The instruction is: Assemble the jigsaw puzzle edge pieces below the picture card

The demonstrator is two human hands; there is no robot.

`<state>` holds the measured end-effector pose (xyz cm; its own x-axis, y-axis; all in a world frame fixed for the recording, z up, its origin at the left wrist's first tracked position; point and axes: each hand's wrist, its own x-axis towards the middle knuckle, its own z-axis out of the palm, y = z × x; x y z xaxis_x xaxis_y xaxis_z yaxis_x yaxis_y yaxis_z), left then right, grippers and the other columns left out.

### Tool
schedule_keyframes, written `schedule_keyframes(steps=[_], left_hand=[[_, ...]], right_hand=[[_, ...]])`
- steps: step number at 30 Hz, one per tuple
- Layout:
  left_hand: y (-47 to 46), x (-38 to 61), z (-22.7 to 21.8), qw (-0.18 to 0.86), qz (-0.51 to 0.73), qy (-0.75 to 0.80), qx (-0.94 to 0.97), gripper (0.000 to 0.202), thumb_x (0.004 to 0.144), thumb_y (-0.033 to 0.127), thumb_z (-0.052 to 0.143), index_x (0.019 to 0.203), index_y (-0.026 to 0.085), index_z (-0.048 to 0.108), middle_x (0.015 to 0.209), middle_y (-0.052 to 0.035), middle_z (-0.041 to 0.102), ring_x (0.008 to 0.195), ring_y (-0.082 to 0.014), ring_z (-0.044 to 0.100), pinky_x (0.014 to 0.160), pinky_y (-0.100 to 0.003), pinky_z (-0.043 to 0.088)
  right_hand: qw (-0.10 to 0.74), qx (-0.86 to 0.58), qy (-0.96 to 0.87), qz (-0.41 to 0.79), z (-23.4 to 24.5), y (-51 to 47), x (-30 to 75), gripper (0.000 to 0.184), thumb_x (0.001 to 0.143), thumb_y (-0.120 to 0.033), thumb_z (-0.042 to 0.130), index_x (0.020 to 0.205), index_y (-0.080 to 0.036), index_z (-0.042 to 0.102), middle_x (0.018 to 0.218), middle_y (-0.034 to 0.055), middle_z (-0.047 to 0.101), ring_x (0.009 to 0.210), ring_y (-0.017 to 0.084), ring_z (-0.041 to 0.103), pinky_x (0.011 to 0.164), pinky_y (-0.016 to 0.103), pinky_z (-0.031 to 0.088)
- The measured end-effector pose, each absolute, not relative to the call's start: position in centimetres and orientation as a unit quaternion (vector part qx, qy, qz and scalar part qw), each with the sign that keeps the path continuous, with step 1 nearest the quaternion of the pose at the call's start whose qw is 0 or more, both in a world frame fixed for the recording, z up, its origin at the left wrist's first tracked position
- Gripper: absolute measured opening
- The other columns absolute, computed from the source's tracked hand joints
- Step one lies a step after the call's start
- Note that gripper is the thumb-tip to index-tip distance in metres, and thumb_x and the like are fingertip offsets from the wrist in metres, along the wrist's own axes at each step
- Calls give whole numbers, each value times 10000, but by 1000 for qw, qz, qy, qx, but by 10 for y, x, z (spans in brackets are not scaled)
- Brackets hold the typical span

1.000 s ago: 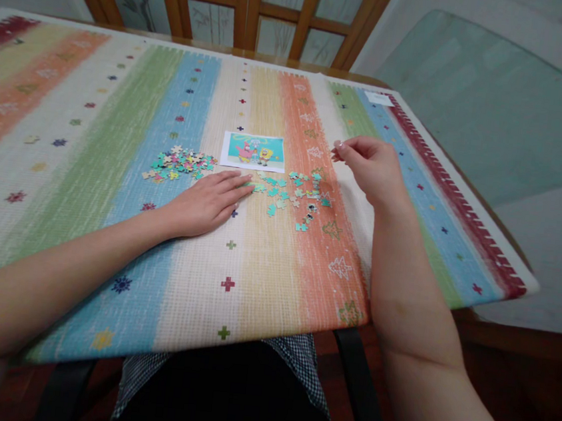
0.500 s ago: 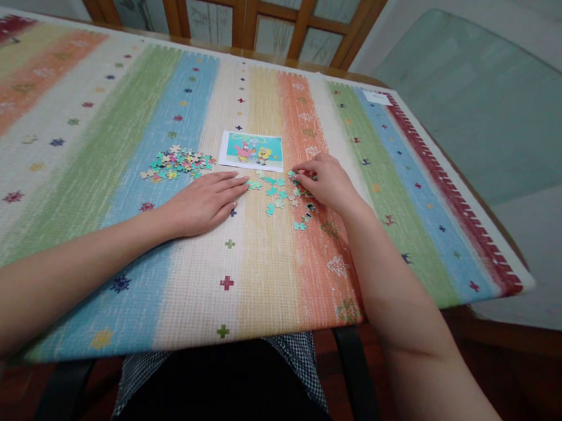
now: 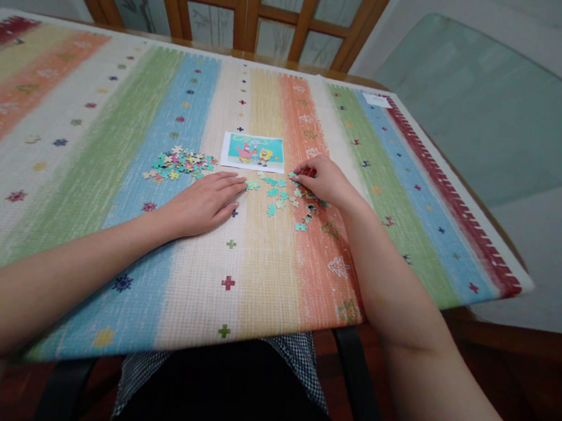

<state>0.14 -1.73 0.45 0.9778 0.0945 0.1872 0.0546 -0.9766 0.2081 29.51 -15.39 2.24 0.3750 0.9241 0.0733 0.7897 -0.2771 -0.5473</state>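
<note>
A small cartoon picture card (image 3: 254, 151) lies in the middle of the striped mat (image 3: 120, 120). Left of it sits a heap of mixed-colour puzzle pieces (image 3: 179, 162). Below the card, several teal puzzle pieces (image 3: 282, 200) are scattered. My left hand (image 3: 204, 201) lies flat on the mat, fingers stretched out toward the teal pieces, holding nothing. My right hand (image 3: 325, 180) rests on the right part of the teal scatter, fingers curled and pinched together at a piece near the card's lower right corner.
The mat covers a wooden table whose right edge (image 3: 483, 238) runs diagonally. A glass sheet (image 3: 497, 112) leans at the right. A wooden-framed glazed door (image 3: 242, 5) stands behind the table. A small white tag (image 3: 377, 100) lies at the mat's far right.
My right hand came down from the air at the right onto the teal pieces, then shifted slightly toward the card. My left hand stayed put.
</note>
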Motion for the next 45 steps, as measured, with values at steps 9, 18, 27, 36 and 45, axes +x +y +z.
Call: schedule_keyframes(steps=[9,18,27,36,45], left_hand=[[-17,1,4,109,111,39,987,497,1074,358,374,1482,120,526,1531,-171,550,1456,-290,471,1250,-507,355],[-17,1,3,106,115,41,987,492,1079,358,381,1467,100,538,1513,-181,556,1442,-289,480,1244,-491,371],[-15,1,2,124,121,38,984,478,1075,364,392,1478,151,537,1514,-154,559,1442,-293,477,1239,-518,371],[-18,2,7,114,106,41,987,500,1075,350,374,1456,82,553,1511,-197,554,1444,-302,475,1248,-502,359],[-17,1,6,116,108,41,986,490,1068,350,390,1467,113,547,1518,-180,552,1439,-303,479,1245,-517,361]], right_hand=[[278,-780,-532,177,24,-158,294,209,811,-415,747,804,-207,735,739,60,703,696,189,590,676,352,495],[316,-805,-496,80,38,-175,310,256,820,-485,742,799,-230,753,816,72,701,821,245,620,787,403,504],[303,-804,-502,101,53,-191,316,193,797,-432,765,790,-239,763,785,58,709,758,225,622,804,432,508],[168,-722,-634,219,65,-185,250,268,888,-375,694,1117,-254,766,1007,72,713,856,214,650,800,354,499],[103,-751,-632,164,48,-179,227,182,937,-236,591,1095,-224,680,1201,130,608,974,265,640,884,390,505]])
